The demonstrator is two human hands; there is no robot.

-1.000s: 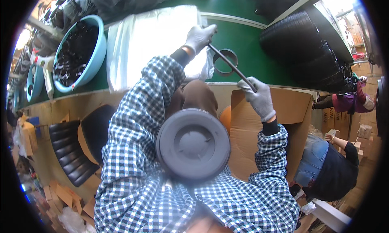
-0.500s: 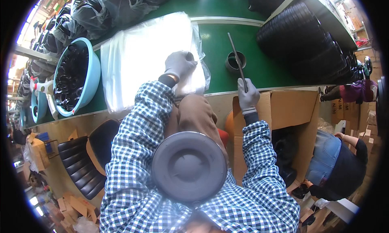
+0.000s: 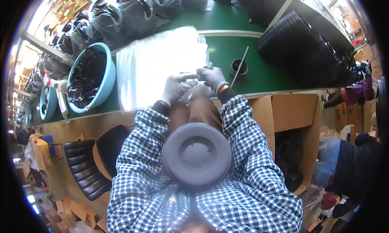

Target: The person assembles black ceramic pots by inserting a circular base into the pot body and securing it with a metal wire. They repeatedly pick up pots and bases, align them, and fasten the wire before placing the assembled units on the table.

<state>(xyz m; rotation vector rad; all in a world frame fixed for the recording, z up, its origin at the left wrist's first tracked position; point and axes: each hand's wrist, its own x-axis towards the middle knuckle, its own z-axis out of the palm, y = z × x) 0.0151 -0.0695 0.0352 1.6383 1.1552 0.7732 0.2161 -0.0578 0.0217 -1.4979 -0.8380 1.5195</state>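
Both my hands wear grey gloves and meet at the near right corner of a stack of clear plastic bags (image 3: 158,54). My left hand (image 3: 178,88) is closed, its fingers bent onto the plastic at the table's front edge. Close beside it, my right hand (image 3: 211,77) is closed too, fingertips pinching the same corner. Some loose plastic shows below the fingers; the exact grip is partly hidden. To the right, a thin dark rod (image 3: 243,58) lies slanted across a short round black cup (image 3: 240,67), apart from my hands.
A light blue basin (image 3: 108,77) of black parts stands at left, beside a spray bottle (image 3: 60,89). Bagged black parts (image 3: 142,14) line the back. Stacked black discs (image 3: 291,46) fill the right. Below are an open carton (image 3: 293,111), black chairs (image 3: 83,164) and a person (image 3: 344,164).
My right hand has let go of the rod, which now rests across the cup, and has moved left to the bag corner. My left hand has come down toward the table edge.
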